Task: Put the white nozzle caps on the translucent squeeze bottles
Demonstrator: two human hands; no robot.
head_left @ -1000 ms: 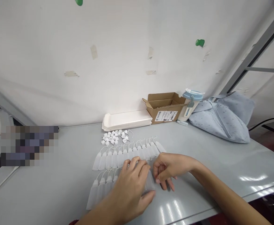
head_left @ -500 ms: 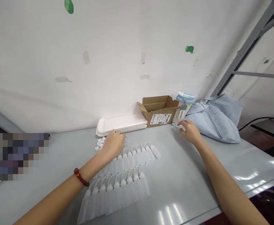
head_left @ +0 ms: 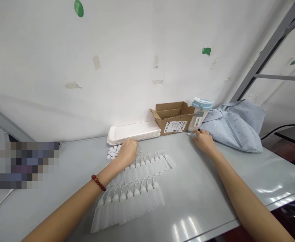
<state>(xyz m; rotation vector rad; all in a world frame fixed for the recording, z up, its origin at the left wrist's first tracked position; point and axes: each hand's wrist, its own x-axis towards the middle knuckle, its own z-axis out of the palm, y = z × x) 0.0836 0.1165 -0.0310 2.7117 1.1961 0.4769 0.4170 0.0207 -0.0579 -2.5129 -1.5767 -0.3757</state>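
Note:
My left hand (head_left: 127, 153) is closed, fingertips pinched together, just in front of the stack of white flat cartons. A thin clear piece shows at its fingertips, too small to name. Beside it lies a pile of small white caps (head_left: 112, 153). Below, soft clear squeeze bottles with curved thin spouts lie in two rows, a back row (head_left: 147, 168) and a front row (head_left: 129, 205). My right hand (head_left: 205, 142) is at the foot of the blue-lidded cup (head_left: 197, 117), fingers curled in at a small clear piece (head_left: 191, 134) that they partly hide.
White flat cartons (head_left: 134, 130) are stacked against the wall. Next to them an open cardboard box (head_left: 174, 117) stands by the cup. A pale blue cloth bag (head_left: 234, 129) slumps at the right. A blurred-out patch (head_left: 26, 164) covers something at the left.
The view has shifted slightly, moving the scene a little to the right. My right hand's fingers are now lower and more curled over the clear piece. My left hand stays by the caps, still closed.

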